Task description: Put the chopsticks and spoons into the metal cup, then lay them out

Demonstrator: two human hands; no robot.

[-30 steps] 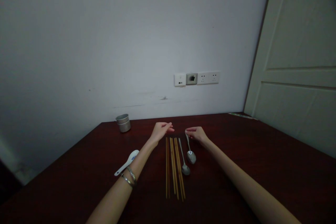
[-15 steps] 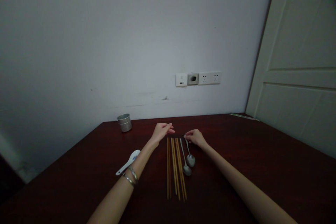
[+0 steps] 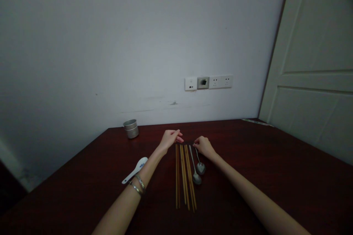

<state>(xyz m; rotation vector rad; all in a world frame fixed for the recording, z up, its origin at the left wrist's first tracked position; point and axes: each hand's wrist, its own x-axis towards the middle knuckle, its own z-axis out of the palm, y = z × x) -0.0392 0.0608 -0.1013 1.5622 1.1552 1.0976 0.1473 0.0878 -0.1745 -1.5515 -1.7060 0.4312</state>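
Observation:
My right hand [image 3: 204,147] has its fingertips pinched on the handle end of a metal spoon [image 3: 201,169], whose bowl points toward me. Left of it lies a second, long-handled metal spoon [image 3: 196,179]. Several wooden chopsticks [image 3: 184,180] lie side by side, roughly lengthwise, left of the two spoons. Just beyond their far ends, my left hand [image 3: 169,140] hovers or rests with fingers stretched out and nothing in them. Beside my left forearm is a white ceramic spoon [image 3: 132,173] with a blue mark, partly hidden by that arm.
A metal cup [image 3: 131,129] stands at the back left of the dark red table [image 3: 237,143]. The wall behind carries switches and sockets [image 3: 220,82]. A thin patterned strip [image 3: 257,122] lies at the back right, near a pale panelled door [image 3: 311,80].
My right hand has moved slightly nearer and lowered the spoon's handle, bringing it closer to the other metal spoon. My left hand has barely moved. The view shifted a little.

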